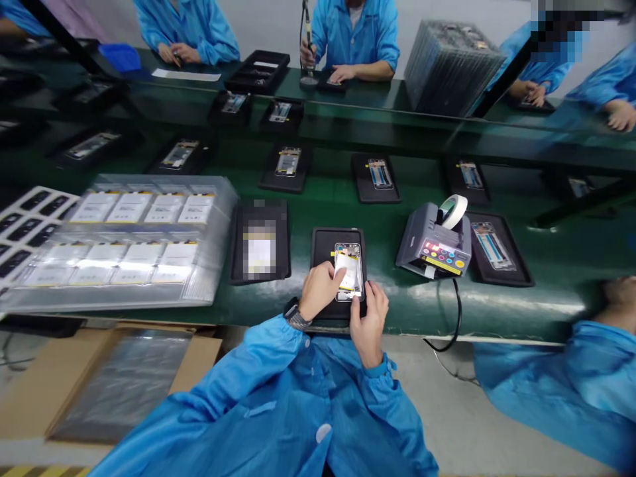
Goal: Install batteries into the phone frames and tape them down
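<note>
An opened phone frame (354, 252) lies in a black tray (322, 240) at the table's front edge. A white battery (348, 271) sits over the frame, slightly tilted within it. My left hand (320, 289), with a watch at the wrist, reaches in from the left, its fingertips on the battery. My right hand (370, 317) is at the frame's lower right corner, thumb and fingers apart along its edge. Whether the left fingers grip the battery or only press on it cannot be made out.
Clear plastic trays of white batteries (129, 207) are stacked at left, beside another black tray (237, 252). A tape dispenser (433, 245) stands at right, its cable hanging down. Phone trays line the green bench (328, 205). Co-workers sit opposite; a blue sleeve (596, 364) is at right.
</note>
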Demonstrator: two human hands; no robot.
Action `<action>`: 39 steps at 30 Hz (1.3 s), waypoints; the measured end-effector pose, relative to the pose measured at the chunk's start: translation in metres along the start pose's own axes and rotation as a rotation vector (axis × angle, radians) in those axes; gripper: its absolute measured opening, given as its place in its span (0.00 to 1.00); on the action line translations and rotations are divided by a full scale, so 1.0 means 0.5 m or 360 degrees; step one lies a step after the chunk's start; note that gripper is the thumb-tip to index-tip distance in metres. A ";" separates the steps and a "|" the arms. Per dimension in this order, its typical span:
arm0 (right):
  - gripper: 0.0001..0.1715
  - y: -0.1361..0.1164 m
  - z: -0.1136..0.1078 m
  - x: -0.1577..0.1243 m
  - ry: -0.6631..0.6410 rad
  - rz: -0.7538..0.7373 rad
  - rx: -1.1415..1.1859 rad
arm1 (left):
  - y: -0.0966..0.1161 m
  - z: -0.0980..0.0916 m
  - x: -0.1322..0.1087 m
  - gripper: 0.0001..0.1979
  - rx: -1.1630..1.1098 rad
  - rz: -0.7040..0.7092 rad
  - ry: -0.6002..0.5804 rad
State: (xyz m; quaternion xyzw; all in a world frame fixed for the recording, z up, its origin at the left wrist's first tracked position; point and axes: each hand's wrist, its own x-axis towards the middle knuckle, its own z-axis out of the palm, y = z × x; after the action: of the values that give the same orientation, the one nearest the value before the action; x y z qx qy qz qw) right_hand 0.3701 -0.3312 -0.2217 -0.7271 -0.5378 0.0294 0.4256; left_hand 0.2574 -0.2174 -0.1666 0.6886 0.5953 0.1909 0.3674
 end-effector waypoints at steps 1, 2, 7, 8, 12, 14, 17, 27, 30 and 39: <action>0.25 0.001 -0.001 0.000 -0.0001 -0.0009 0.0003 | 0.002 -0.005 0.001 0.17 0.0206 0.0047 -0.0013; 0.25 0.001 -0.002 0.000 -0.0003 -0.0018 0.0003 | 0.005 -0.011 0.002 0.18 0.0374 0.0077 -0.0044; 0.26 0.002 -0.007 0.001 -0.0028 -0.0028 0.0004 | 0.026 -0.035 0.023 0.25 0.0766 0.0122 -0.0179; 0.26 0.003 -0.008 0.002 -0.0036 -0.0025 0.0006 | 0.030 -0.037 0.028 0.25 0.0786 0.0119 -0.0189; 0.26 0.005 -0.010 0.001 -0.0069 -0.0027 0.0018 | 0.039 -0.038 0.034 0.24 0.0817 0.0123 -0.0172; 0.27 0.006 -0.011 0.001 -0.0075 -0.0023 0.0030 | 0.041 -0.036 0.031 0.25 0.0813 0.0127 -0.0133; 0.27 0.006 -0.012 0.001 -0.0071 -0.0005 0.0049 | 0.043 -0.038 0.028 0.25 0.0766 0.0128 -0.0128; 0.26 0.010 -0.015 0.000 -0.0101 -0.0004 0.0038 | 0.031 -0.026 0.029 0.26 0.0767 0.0135 -0.0151; 0.27 0.010 -0.015 0.000 -0.0100 -0.0007 0.0055 | 0.026 -0.016 0.020 0.28 0.0852 0.0206 -0.0100; 0.28 0.008 -0.013 0.000 -0.0095 -0.0042 0.0014 | 0.009 -0.024 -0.004 0.17 0.0033 -0.0092 -0.0200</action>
State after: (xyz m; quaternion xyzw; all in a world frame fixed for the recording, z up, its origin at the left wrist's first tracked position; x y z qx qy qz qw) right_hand 0.3766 -0.3352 -0.2201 -0.7168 -0.5598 0.0479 0.4129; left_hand 0.2518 -0.2159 -0.1549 0.6855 0.5927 0.1302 0.4023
